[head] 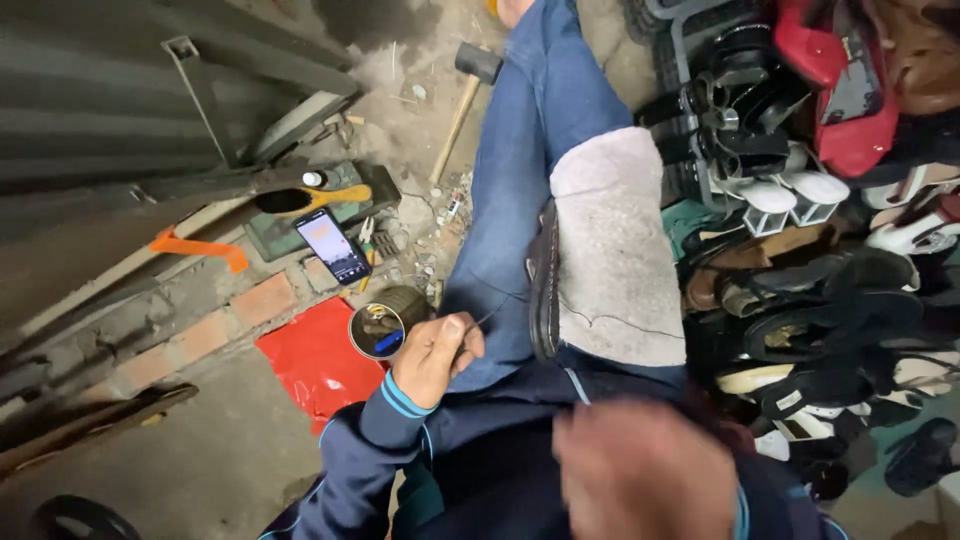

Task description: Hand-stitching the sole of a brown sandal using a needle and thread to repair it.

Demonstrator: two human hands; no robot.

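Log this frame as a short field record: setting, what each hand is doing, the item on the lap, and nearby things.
setting: person seated on a cluttered workshop floor, seen from above
left hand: pinching a thin thread that runs to the shoe
right hand: raised close to the camera, blurred; grip cannot be told
shoe: dark, on its edge against a grey cloth pad on the thigh
beside left hand: open round tin, red sheet
further off: phone with lit screen, hammer, pile of shoes

floor — dusty concrete | on it — red sheet, phone, hammer, open tin
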